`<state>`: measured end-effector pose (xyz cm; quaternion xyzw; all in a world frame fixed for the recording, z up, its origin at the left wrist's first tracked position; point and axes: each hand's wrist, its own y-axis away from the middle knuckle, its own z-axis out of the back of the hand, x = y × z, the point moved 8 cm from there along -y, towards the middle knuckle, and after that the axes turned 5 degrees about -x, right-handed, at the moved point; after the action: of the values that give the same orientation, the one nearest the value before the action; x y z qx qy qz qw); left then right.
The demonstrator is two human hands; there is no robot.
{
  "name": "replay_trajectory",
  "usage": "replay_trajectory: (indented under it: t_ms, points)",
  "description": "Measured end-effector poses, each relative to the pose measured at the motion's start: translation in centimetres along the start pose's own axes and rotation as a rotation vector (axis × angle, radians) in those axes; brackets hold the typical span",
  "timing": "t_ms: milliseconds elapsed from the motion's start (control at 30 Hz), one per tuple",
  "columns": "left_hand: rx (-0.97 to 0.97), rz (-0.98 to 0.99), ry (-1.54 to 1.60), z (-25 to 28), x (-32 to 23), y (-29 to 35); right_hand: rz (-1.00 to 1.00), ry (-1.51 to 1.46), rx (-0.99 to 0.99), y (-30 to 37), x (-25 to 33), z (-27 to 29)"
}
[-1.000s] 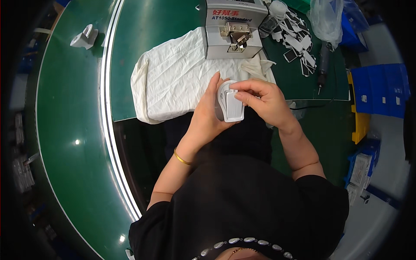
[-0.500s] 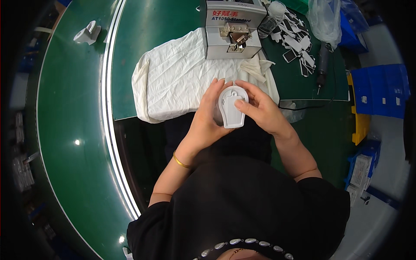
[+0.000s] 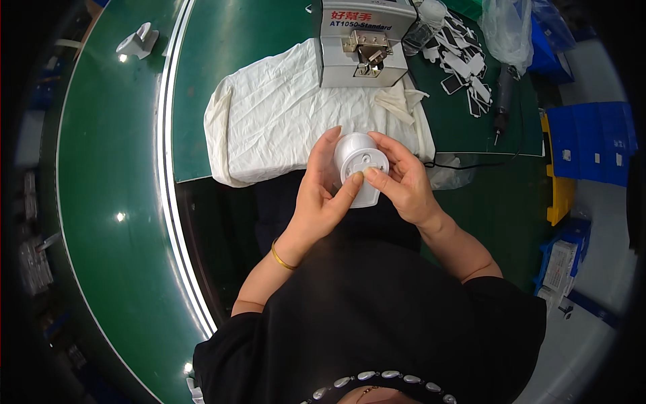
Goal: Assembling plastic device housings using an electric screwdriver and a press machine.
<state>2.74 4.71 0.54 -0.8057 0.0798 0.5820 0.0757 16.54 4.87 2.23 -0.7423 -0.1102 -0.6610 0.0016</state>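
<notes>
One white plastic housing, rounded at one end and flaring to a straight-edged base, is held up in front of the surface's near edge, just beside the cloth. Both hands hold it: the left hand and the right hand cup its sides, with the thumbs together on its face. How firmly they press, I cannot tell. Nothing is seen supporting it from below, so a slack grip on the smooth wall could let it drop past that edge; uneven thumb pressure could tip it.

A rumpled white cloth covers the middle of the near edge, and a loose fold could snag something set on it. Behind it, toward the far edge, stands a silver-grey machine.

Toward the far right corner, loose black-and-white strips lie heaped beside a clear container; a knock could scatter them. Nearer the right edge, a dark power screwdriver points its bit at the near edge. A black cable loops there; an arm catching it could drag whatever it is joined to.
</notes>
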Motion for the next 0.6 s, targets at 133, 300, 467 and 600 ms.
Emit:
replay_trajectory:
  t_ms: [133,300,467,600]
  points:
    - [0.058,-0.091,-0.098,-1.2,-1.8,-0.7,-0.060,-0.059,-0.052,-0.5,-0.2,1.0]
    - [0.070,-0.260,-0.574,-1.0,-1.4,-2.1,-0.010,-0.005,-0.144,-2.7,0.6,5.9]
    - [-0.092,-0.294,-0.602,0.6,-2.0,-2.5,0.322,1.028,-1.046,-5.6,7.8,27.9]
    - [-0.059,-0.309,-0.643,0.1,-1.8,-2.6,-0.067,1.397,-1.246,-5.9,5.7,37.8]
